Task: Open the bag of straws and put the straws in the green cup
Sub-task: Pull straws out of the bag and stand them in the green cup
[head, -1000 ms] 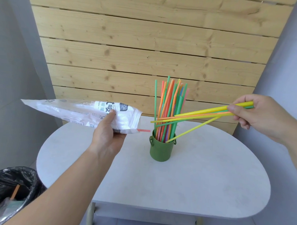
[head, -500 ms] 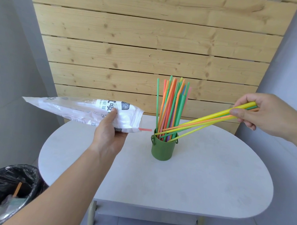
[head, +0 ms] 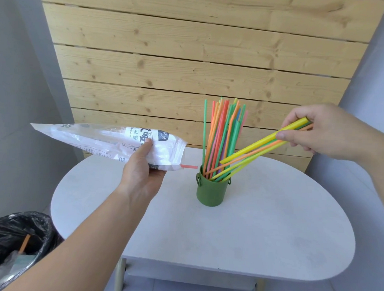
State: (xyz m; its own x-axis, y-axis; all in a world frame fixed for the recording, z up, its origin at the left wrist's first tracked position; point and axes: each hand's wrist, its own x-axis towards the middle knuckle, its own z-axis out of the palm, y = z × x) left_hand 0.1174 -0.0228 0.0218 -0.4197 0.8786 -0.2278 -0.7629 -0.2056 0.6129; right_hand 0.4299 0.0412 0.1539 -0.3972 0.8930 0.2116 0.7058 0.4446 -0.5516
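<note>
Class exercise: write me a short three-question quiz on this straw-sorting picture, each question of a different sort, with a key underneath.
1. True or false: the green cup lies on its side on the white table.
2. Which hand holds the straw bag? A) left hand B) right hand C) neither
3. Fill in: one ____ straw sticks out of the bag's open end.

Key
1. False: it stands upright, with straws in it.
2. A; the right hand pinches a tilted bundle of straws whose lower ends reach the cup.
3. red
</note>
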